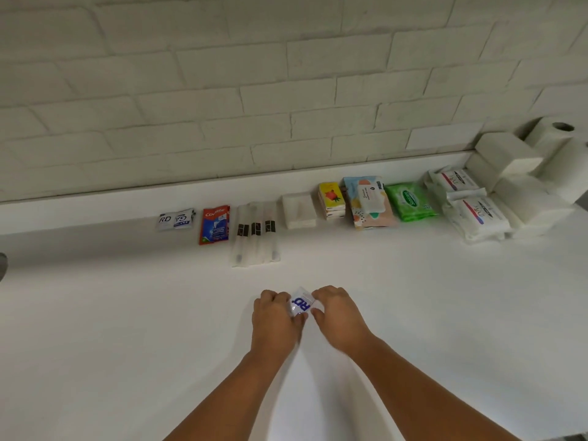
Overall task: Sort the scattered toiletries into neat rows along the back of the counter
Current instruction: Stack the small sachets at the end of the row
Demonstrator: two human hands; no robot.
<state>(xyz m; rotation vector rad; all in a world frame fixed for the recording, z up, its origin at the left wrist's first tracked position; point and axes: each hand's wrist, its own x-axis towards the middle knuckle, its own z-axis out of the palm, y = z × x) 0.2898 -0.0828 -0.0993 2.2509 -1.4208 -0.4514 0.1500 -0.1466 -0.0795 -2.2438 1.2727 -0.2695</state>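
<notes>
A small white sachet with blue "RD" lettering (301,303) sits mid-counter between my two hands. My left hand (276,316) grips its left edge and my right hand (338,313) pinches its right edge. Along the back of the white counter (127,329) runs a row: white RD sachets (176,219), a red Colgate sachet (215,224), wrapped toothbrushes (256,237), a white tissue pack (298,211), a yellow tissue pack (332,199), a patterned wipes pack (370,202), a green wipes pack (409,201) and white Dove packs (471,205).
White toilet paper rolls (521,173) are stacked in the back right corner against the white brick wall (254,74). A grey object (2,265) pokes in at the left edge of the counter.
</notes>
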